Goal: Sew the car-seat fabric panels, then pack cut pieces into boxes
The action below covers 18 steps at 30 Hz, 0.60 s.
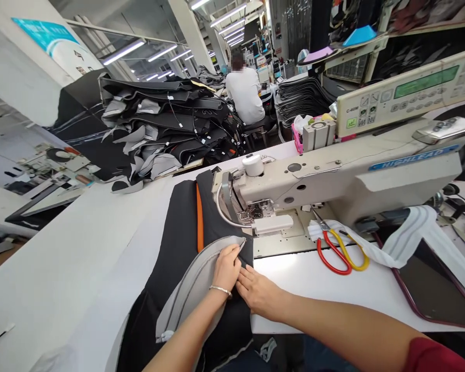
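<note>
A black fabric panel (160, 261) with an orange strip (200, 219) lies over the table edge, its far end beside the sewing machine's head. On top of it rests a curved grey fabric piece (194, 276) with stitched lines along its edge. My left hand (225, 269), a bracelet at its wrist, pinches the grey piece close to its pointed far end. Just to the right, my right hand (261, 292) lies with fingers extended on the black fabric, its fingertips near my left hand. What lies beneath the fingertips is hidden.
The sewing machine (333, 165) spans the right side, with a control panel (411, 95) above. Red-and-yellow scissors (337, 248), white elastic band (403, 243) and a dark tablet-like device (430, 284) lie at right. Stacked fabric (166, 113) and a seated person (245, 95) are behind.
</note>
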Available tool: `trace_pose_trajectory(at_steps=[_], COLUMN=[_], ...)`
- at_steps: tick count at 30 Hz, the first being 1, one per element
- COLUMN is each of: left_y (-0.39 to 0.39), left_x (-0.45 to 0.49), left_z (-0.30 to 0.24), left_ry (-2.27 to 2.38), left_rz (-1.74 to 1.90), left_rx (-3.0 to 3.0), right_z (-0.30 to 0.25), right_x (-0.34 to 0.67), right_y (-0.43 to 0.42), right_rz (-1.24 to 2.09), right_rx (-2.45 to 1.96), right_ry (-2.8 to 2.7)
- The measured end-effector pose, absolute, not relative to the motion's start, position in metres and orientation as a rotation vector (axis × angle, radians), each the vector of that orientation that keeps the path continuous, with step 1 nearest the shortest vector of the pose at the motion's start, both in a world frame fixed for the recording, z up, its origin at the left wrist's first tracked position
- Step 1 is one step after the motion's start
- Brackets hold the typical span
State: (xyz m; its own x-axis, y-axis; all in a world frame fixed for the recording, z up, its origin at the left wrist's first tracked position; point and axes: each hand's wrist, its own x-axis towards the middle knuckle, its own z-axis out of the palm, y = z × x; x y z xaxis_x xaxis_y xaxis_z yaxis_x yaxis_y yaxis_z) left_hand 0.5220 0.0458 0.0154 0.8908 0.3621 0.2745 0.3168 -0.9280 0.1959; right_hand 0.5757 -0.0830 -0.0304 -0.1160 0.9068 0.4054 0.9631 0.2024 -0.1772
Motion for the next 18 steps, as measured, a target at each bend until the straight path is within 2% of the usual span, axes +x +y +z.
trace_pose_trajectory(at_steps=[6, 18], left_y=[0.034, 0.029], left_x=[0.539, 0.545], left_z=[0.006, 0.007], left_ry=[0.574, 0.474], left_rz=[0.569, 0.221], left_rx=[2.969, 3.277], right_z=[-0.026, -0.029], right_x=[0.58, 0.583], right_y=[-0.083, -0.082], right_rz=[-0.26, -0.45], right_rx=[-1.66, -1.607], right_ry=[-2.056, -2.036])
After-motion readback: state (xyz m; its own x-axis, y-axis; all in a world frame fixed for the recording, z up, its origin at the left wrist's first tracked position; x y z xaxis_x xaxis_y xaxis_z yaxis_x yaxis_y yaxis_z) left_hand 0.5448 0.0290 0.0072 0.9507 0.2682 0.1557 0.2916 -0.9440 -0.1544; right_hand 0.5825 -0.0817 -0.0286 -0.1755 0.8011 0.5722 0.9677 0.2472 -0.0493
